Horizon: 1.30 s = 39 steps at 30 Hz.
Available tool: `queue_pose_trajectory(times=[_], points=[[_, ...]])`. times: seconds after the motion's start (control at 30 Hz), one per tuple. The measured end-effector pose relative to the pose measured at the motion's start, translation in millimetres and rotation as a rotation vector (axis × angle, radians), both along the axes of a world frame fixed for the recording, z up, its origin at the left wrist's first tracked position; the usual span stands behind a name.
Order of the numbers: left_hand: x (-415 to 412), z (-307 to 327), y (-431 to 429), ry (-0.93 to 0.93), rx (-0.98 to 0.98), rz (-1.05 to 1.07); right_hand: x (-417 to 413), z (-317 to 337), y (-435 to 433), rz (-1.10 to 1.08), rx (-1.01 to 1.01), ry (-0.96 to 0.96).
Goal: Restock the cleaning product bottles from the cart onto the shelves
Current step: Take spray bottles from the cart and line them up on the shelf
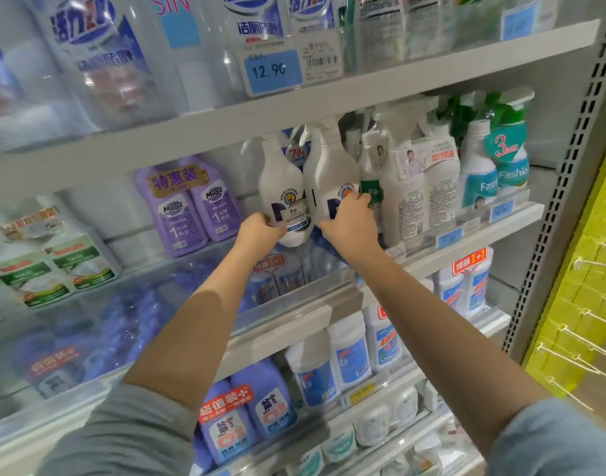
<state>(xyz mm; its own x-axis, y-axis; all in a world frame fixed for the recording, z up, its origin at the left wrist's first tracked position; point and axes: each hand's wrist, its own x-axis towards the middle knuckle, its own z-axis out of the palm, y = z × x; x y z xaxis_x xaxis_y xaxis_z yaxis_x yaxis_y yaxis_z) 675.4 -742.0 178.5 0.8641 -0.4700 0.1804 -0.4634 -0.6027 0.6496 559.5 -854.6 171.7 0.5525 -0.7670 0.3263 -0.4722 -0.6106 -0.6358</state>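
Note:
Two white spray bottles with "Snow Leopard" labels are at the middle shelf (473,235), side by side. My left hand (258,231) grips the lower part of the left spray bottle (282,187). My right hand (351,223) grips the lower part of the right spray bottle (330,180). Both bottles are upright, trigger heads up under the shelf above. Their bases are hidden by my hands, so I cannot tell whether they rest on the shelf. The cart is out of view.
Purple twin-pack bottles (188,204) stand left of the spray bottles. White and green trigger sprayers (432,176) crowd the right. A price tag reading 12.90 (272,70) hangs on the upper shelf. Blue-labelled bottles (346,355) fill lower shelves. A yellow pegboard (583,286) with hooks is at right.

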Motion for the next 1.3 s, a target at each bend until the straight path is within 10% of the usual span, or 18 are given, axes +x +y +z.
queue_pose_trajectory(times=[0.53,0.73,1.1,1.3], points=[[-165.6,-2.5,193.5,0.022,-0.432,0.018,-77.8,-28.6,158.3,0.629,0.027,-0.119],[-223.1,-56.7,302.7,0.120,-0.358,0.470,-80.9,-61.9,256.9,0.986,0.252,-0.011],[-382.5,-125.5,520.1,0.050,-0.184,1.425,-130.5,-105.5,498.4,1.773,0.063,0.180],[-435.4,-186.3,635.1,0.169,-0.133,1.618,-149.5,-132.5,618.8,1.973,-0.145,0.217]])
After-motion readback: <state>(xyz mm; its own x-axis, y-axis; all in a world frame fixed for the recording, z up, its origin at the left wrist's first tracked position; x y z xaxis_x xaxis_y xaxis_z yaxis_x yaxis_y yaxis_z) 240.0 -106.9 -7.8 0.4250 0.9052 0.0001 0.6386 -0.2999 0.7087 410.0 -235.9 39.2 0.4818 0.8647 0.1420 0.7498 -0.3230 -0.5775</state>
